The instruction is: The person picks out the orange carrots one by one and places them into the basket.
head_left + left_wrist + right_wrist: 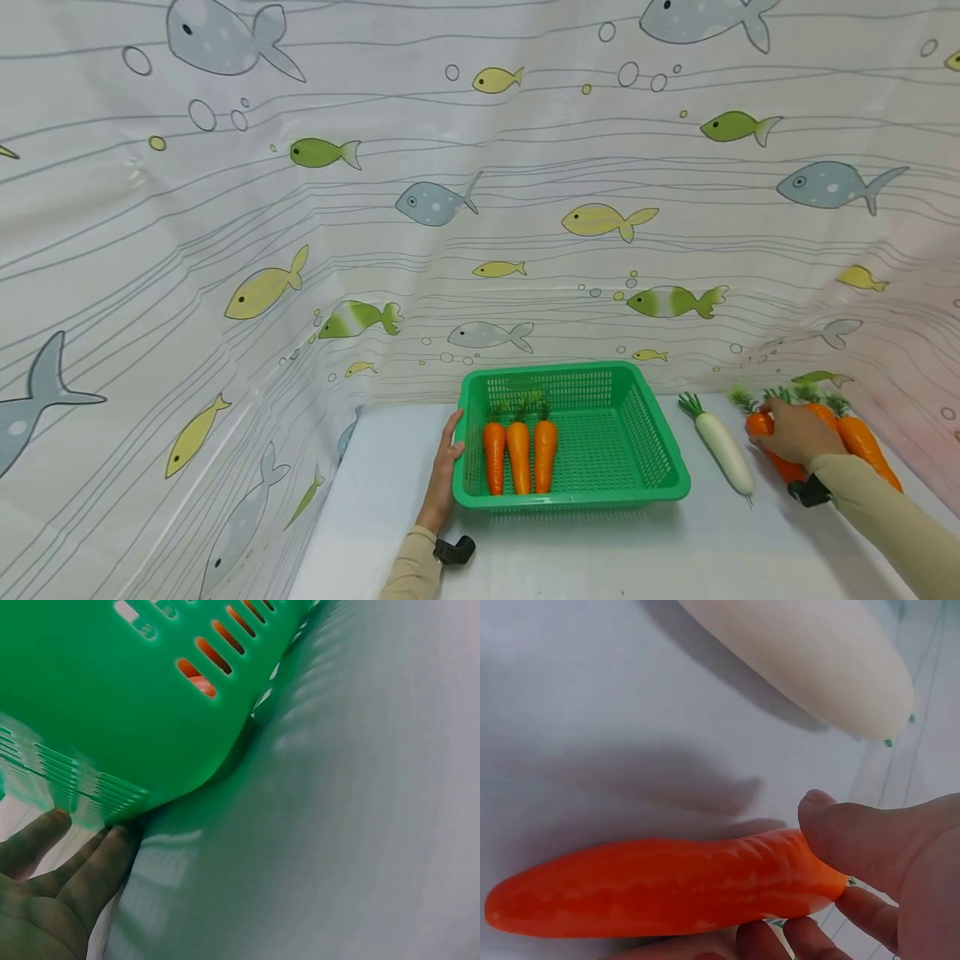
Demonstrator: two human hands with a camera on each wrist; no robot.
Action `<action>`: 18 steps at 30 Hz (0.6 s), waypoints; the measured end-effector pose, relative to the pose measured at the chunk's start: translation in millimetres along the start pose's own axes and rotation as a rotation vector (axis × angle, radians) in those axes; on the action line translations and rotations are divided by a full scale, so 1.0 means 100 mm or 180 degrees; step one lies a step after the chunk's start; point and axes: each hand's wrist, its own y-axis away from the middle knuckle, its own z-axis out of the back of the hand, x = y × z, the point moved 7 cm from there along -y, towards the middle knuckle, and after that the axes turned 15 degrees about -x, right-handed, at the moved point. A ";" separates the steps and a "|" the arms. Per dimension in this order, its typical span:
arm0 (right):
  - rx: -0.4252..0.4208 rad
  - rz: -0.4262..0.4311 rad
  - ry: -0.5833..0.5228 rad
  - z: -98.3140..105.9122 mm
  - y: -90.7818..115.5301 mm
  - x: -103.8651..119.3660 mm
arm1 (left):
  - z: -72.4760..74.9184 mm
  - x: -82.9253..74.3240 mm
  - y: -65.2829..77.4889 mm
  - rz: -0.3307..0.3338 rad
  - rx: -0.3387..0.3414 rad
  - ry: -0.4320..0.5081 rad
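Observation:
My right hand point(795, 429) grips an orange carrot point(660, 885) near its leafy end, thumb on one side and fingers on the other. To the left of that hand lies a white radish point(723, 454) with green leaves. Two more carrots are on its right, one partly hidden by the hand and the other carrot point(868, 450) farther out. My left hand point(442, 467) touches the left wall of a green basket point(570, 502), its fingers extended along the outside. Three carrots point(518, 458) lie side by side in the basket's left part.
A white table point(547, 558) carries everything. Behind and at the sides hangs a pale sheet point(480, 242) printed with fish. A pale rounded thing point(679, 948) shows below the held carrot in the right wrist view, mostly hidden by the fingers.

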 end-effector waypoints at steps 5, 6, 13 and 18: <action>0.0055 -0.0034 -0.0039 0.00 0.02 0.05 | 0.01 0.00 0.00 0.0017 0.0003 0.0017; 0.0080 -0.0055 -0.0053 -0.01 0.03 0.06 | 0.01 0.00 0.00 0.0008 0.0003 0.0012; 0.0109 -0.0057 0.0002 -0.01 0.06 0.13 | 0.01 -0.01 0.01 -0.0025 0.0008 -0.0008; 0.0126 -0.0061 0.0067 -0.03 0.03 0.13 | -0.01 -0.03 0.02 -0.0005 0.0034 0.0003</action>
